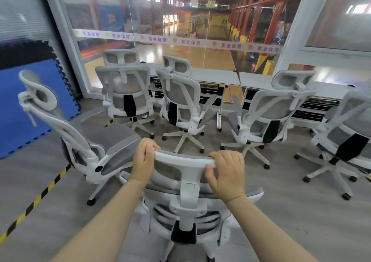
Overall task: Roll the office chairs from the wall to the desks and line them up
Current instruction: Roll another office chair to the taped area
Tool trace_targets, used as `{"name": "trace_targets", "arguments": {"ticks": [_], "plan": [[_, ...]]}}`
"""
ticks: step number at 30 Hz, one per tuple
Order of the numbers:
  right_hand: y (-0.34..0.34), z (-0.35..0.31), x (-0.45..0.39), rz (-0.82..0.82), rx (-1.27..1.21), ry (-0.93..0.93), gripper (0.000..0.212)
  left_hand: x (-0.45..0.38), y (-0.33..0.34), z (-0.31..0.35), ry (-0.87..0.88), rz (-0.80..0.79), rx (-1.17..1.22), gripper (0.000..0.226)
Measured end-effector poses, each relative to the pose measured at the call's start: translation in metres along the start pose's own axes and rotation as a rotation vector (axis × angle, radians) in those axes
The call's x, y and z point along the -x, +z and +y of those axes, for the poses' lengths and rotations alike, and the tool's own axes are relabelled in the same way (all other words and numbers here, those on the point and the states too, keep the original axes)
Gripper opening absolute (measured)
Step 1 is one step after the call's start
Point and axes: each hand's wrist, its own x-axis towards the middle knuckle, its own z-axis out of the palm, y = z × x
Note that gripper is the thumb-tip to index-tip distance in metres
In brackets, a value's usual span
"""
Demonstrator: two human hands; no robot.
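Head view, lower centre: left hand (145, 160) and right hand (227, 171) grip white-framed grey mesh chair (185, 183) headrest; rolling step; next, steer toward white tabletop (216, 77), align.

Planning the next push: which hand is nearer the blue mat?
Left. The left hand grips the headrest on the side toward the blue mat; the right hand grips its far end.
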Motion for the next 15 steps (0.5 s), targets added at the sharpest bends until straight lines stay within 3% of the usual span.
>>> {"name": "trace_targets", "arguments": {"ticks": [6,15], "plan": [[0.070,0.032,-0.082,-0.054,-0.056,0.014,0.029,-0.100,0.025,-0.046,-0.025,0.038,0.000,0.039],[0.137,0.068,-0.178,-0.196,-0.140,0.036,0.030,-0.211,0.048,-0.075,-0.228,0.048,-0.085,0.034]]}}
